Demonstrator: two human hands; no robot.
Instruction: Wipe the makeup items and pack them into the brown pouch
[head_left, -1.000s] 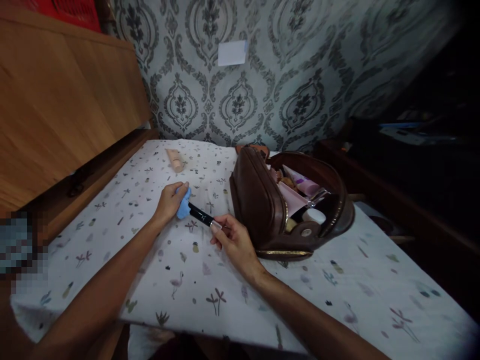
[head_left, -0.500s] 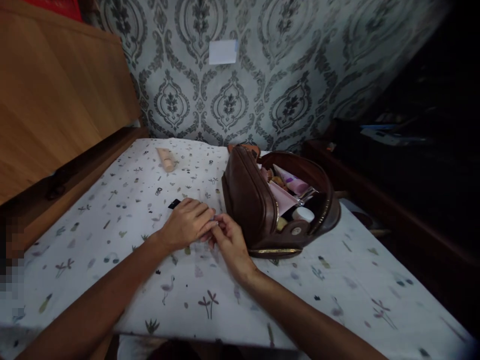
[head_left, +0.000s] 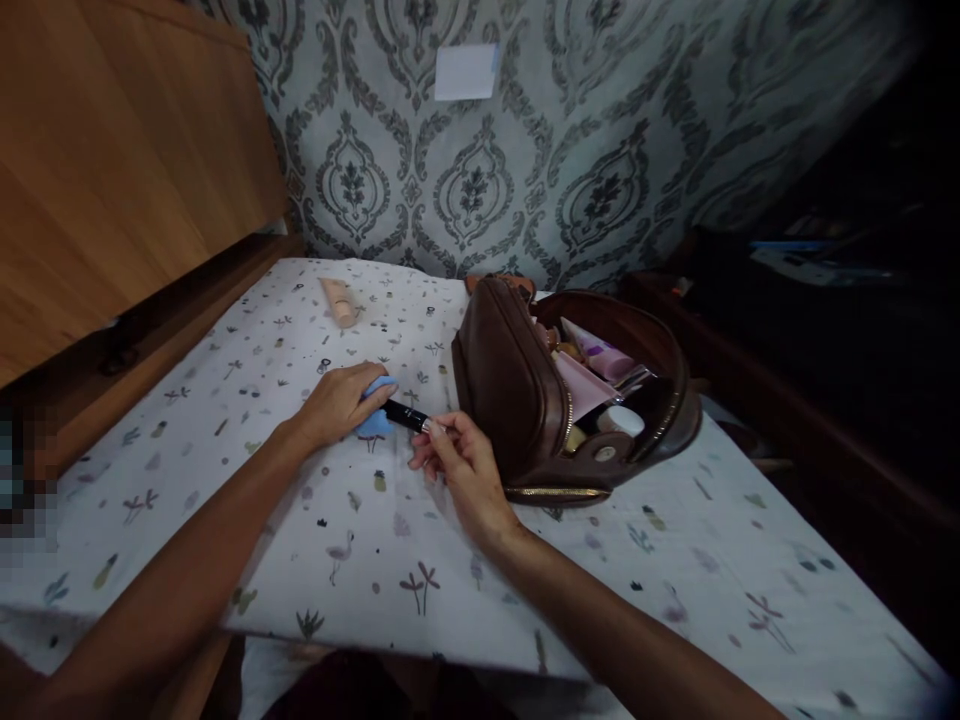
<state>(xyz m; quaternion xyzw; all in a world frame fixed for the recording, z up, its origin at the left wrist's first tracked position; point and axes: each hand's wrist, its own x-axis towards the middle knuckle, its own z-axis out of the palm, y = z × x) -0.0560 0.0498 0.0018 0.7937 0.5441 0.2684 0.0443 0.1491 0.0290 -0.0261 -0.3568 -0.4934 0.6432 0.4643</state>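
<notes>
My left hand (head_left: pixel 341 402) is closed round a light blue cloth (head_left: pixel 373 422), wrapped about one end of a slim black cosmetic tube (head_left: pixel 406 414) with small pale lettering. The silver other end is pinched between the thumb and fingers of my right hand (head_left: pixel 463 468). Whether it is a mascara or a lipstick, I cannot tell. Just right of my hands, a brown makeup bag (head_left: pixel 504 385) gapes with its zip undone. In it lie a pink tube (head_left: pixel 585 388), a pink and purple tube (head_left: pixel 600 350) and a white-lidded jar (head_left: pixel 624 421).
A beige tube (head_left: pixel 340 303) lies toward the back left of the patterned tablecloth (head_left: pixel 360 575). On the left stands a wooden panel (head_left: pixel 127 170); patterned wallpaper (head_left: pixel 472 190) rises behind. Dark furniture (head_left: pixel 825 400) borders the right side.
My left hand has drawn left, away from my right, and the blue cloth now shows. The black tube, mostly covered before, lies exposed between my hands. The view has tilted slightly down.
</notes>
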